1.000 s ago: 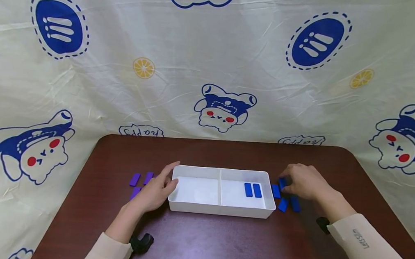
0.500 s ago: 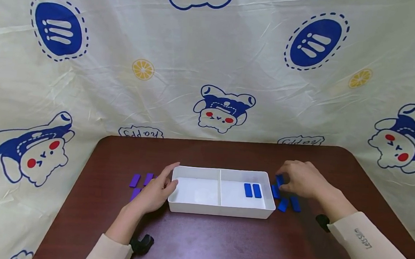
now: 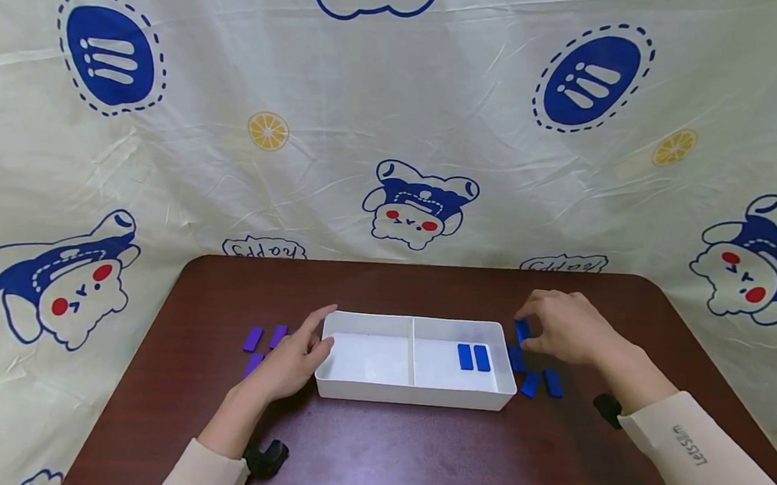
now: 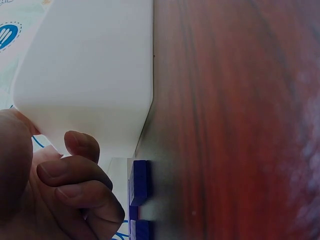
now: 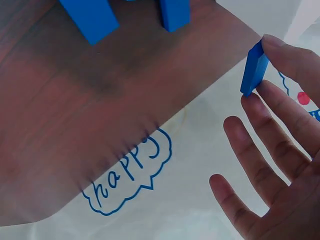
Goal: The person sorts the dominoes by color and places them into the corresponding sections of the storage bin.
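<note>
Fingertips (image 5: 250, 104) pinching the blue block (image 5: 254, 71) show plainly only at right wrist.

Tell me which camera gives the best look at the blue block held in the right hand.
The right wrist view: the blue block shows large there, pinched between the thumb and fingertips of the right hand. The head view shows it small and partly covered; the left wrist view doesn't show it.

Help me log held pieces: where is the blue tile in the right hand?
In the head view, the blue tile is right of centre, pinched by the right hand, just off the far right corner of the white box.
</note>
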Motion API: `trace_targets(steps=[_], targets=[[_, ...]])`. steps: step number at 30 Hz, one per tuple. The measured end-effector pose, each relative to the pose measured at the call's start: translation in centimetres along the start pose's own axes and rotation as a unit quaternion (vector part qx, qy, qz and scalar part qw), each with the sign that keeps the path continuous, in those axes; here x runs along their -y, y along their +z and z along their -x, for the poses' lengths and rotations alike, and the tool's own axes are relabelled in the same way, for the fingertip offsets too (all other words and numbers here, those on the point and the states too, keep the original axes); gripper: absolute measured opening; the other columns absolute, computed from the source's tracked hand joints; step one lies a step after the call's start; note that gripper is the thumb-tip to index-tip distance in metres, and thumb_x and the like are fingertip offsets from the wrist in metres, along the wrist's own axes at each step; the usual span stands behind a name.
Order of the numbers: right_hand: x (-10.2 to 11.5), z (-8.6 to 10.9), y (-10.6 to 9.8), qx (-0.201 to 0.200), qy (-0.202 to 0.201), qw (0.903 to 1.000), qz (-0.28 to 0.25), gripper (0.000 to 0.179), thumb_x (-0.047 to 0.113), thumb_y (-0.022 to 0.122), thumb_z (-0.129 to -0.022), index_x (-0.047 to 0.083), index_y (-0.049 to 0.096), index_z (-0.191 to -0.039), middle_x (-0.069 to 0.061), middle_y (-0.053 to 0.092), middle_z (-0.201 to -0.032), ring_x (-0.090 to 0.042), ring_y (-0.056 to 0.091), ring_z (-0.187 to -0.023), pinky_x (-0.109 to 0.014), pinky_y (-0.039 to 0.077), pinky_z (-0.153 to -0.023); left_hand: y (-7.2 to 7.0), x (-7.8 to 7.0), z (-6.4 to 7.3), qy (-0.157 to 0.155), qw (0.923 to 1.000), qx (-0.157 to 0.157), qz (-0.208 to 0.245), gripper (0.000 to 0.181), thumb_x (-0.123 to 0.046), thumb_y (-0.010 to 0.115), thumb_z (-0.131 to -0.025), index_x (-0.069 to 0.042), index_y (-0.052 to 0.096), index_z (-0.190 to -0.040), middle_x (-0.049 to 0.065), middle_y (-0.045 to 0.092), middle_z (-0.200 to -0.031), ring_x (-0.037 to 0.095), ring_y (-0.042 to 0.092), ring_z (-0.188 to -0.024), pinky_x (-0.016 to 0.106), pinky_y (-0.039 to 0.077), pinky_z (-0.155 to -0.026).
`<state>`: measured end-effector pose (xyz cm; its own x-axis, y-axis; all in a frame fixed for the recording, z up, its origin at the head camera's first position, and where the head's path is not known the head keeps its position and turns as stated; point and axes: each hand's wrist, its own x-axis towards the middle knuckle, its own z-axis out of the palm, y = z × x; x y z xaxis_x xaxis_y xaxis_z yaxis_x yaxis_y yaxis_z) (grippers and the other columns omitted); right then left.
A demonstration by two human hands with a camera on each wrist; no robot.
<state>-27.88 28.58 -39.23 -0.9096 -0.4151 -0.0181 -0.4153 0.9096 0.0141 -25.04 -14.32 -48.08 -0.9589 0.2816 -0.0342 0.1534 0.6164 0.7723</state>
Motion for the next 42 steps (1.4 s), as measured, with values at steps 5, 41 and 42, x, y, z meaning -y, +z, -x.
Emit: trace_targets(steps=[5,41,42], targets=[[0.6,-0.2,-0.6,-0.003,-0.010,0.9999,-0.001,0.040,0.034,0.084,-0.072,0.018,0.074,-0.108,-0.002,0.067,-0.109,-0.029,0.062,-0.106,-0.058,0.043,-0.087,0.0,0.1,0.0,0.002,1.0000,0.002,0.004,0.057,-0.032,0.051,-0.100,-0.038,0.025,-0.151,-0.001,0.048,-0.069,0.010,0.037,-0.053,0.026,0.032,-0.048],[5.5,-1.8,-1.2,-0.014,-0.016,0.9996,-0.018,0.041,0.040,0.083,-0.072,0.020,0.074,-0.108,0.000,0.068,-0.109,-0.027,0.056,-0.110,-0.057,0.037,-0.096,0.1,0.3,-0.1,0.015,0.9999,-0.005,-0.006,0.056,-0.032,0.051,-0.100,-0.038,0.027,-0.150,-0.003,0.048,-0.068,0.007,0.036,-0.052,0.025,0.032,-0.049],[5.6,-1.9,-1.2,-0.012,-0.015,0.9996,-0.022,0.042,0.039,0.083,-0.072,0.020,0.074,-0.108,-0.001,0.068,-0.109,-0.027,0.056,-0.111,-0.057,0.037,-0.097,0.1,0.3,-0.1,0.014,0.9999,-0.004,-0.006,0.056,-0.032,0.050,-0.100,-0.037,0.027,-0.150,-0.003,0.047,-0.068,0.007,0.036,-0.052,0.025,0.032,-0.049]])
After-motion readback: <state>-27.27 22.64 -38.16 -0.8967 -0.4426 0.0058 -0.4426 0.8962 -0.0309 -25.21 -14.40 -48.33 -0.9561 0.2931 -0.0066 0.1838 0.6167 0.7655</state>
